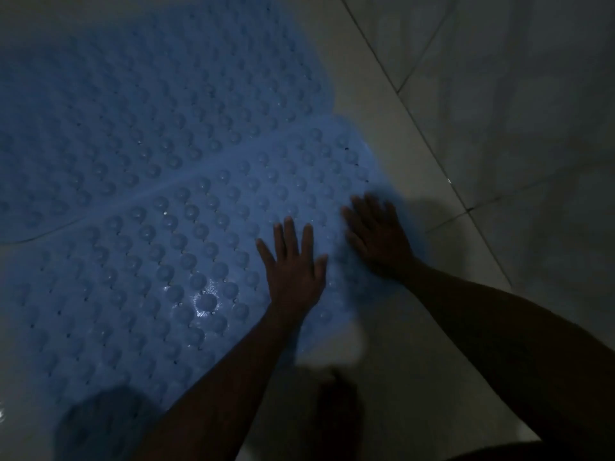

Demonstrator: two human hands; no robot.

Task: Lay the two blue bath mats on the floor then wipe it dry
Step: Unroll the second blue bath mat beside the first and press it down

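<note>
Blue nubbed bath mats overlapping on pale tiled floor, dim room, left hand and right hand flat, grip wide.

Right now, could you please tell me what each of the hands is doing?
Left hand: open, fingers spread, palm flat on the near blue mat, holding nothing.
Right hand: open, flat on the same mat's edge, holding nothing.

The near blue bath mat looks like soft, translucent rubbery plastic, its surface studded with rounded bumps and small holes, and it glistens wetly around one bump. The far blue bath mat has the same bumpy, semi-matt look. The floor is smooth, pale glazed tile with thin dark grout lines and a faint sheen.
</note>
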